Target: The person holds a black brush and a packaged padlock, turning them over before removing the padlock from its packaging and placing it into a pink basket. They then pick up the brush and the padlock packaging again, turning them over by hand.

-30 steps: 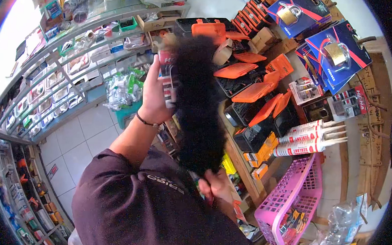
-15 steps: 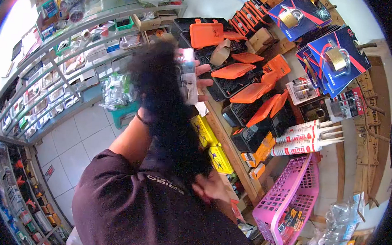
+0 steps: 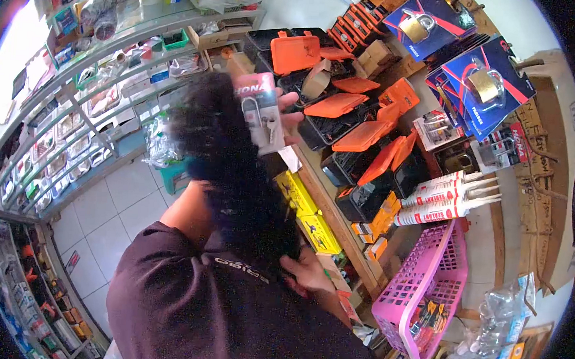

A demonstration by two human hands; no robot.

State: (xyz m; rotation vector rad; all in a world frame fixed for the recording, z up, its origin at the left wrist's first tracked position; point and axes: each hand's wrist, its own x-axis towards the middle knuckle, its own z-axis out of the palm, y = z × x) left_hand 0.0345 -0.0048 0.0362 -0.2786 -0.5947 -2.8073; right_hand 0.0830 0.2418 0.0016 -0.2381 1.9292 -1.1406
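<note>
My left hand (image 3: 291, 114) is closed on a red-and-white HONA card pack (image 3: 259, 110), its fingers showing along the right edge. A padlock shape is visible on the card. A dark, furry-looking mass (image 3: 226, 156) hides my left wrist and much of the forearm; what it is I cannot make out. Lower down, my right hand (image 3: 308, 271) has its fingers curled at the lower end of this mass, in front of my dark shirt (image 3: 207, 306). Whatever those fingers hold is hidden.
Black boxes with orange lids (image 3: 337, 105) stand on the wooden shelf to the right, near sealant tubes (image 3: 430, 208) and blue padlock packs (image 3: 482, 89). A pink basket (image 3: 412, 286) sits lower right. Glass display shelves (image 3: 75, 104) line the left side.
My left hand and the card pack have shifted slightly left, and the card's HONA print now shows. The dark mass has moved left at its top. My right hand has barely moved.
</note>
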